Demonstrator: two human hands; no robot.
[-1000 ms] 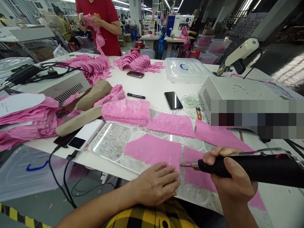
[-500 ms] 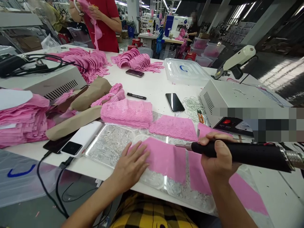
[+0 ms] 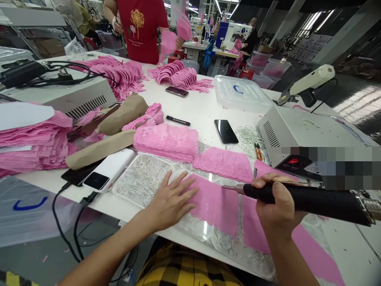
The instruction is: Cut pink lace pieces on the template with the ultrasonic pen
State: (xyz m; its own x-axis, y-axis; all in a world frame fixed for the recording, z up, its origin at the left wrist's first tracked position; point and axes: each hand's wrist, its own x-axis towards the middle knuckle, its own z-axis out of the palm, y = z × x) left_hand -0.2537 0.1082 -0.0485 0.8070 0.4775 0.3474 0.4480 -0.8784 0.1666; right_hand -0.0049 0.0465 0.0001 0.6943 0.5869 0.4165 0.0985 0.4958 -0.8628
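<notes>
My left hand (image 3: 172,202) lies with spread fingers, its fingertips on the left edge of a pink fabric piece (image 3: 214,204). My right hand (image 3: 278,202) is wrapped round a black cylindrical hand tool (image 3: 315,202) with a slim metal tip. The tip points left, at the upper part of that piece; whether it touches cannot be made out. Under the fabric is a clear, speckled sheet (image 3: 143,176). A second pink piece (image 3: 253,226) lies under my right wrist. Just behind are a pink lace piece (image 3: 223,163) and a folded lace stack (image 3: 166,143).
To the left are a white power bank (image 3: 111,171) with cables and a pink fabric pile (image 3: 32,139). Farther back lie a black phone (image 3: 226,131), a marker (image 3: 178,120), orange snips (image 3: 258,151) and a grey machine box (image 3: 297,127). A person in red (image 3: 145,29) stands across the table.
The view has shifted slightly, so the table appears lower and farther right. My left fingers are spread wider. Across the table, the person's hand has swung a pink piece to the right.
</notes>
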